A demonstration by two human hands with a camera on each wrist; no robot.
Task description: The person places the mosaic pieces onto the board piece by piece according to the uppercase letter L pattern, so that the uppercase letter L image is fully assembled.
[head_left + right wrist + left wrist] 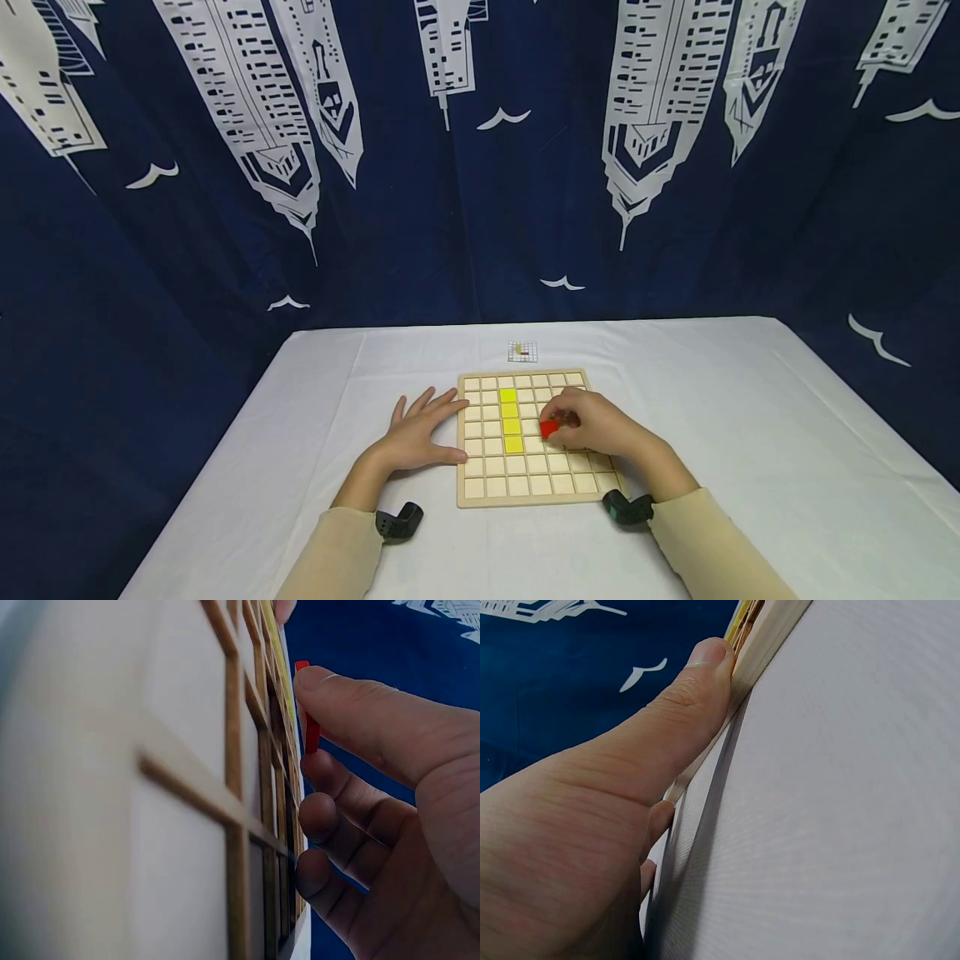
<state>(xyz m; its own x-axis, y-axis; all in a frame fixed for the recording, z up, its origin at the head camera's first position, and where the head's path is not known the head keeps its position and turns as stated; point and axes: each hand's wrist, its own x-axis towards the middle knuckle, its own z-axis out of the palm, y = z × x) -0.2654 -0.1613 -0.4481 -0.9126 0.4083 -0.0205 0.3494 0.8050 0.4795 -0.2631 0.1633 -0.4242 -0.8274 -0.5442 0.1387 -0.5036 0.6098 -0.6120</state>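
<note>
A square wooden grid board point(517, 487) lies on the table. Down one of its columns runs a line of several yellow tiles point(511, 427). My right hand point(600, 422) is over the board's right half and pinches a red tile point(549, 428) between thumb and finger. In the right wrist view the red tile point(313, 735) stands on edge, beside the grid. With fingers spread, my left hand point(416, 435) rests at the board's left edge. Its thumb point(697, 682) touches the wooden rim in the left wrist view. The right hand hides some cells.
Behind the board lies a small printed card point(522, 352) with a coloured grid pattern. A white cloth point(360, 400) covers the table. Past its far edge hangs a dark blue curtain point(465, 250) with white building prints. A black wrist camera point(400, 522) sits on each arm.
</note>
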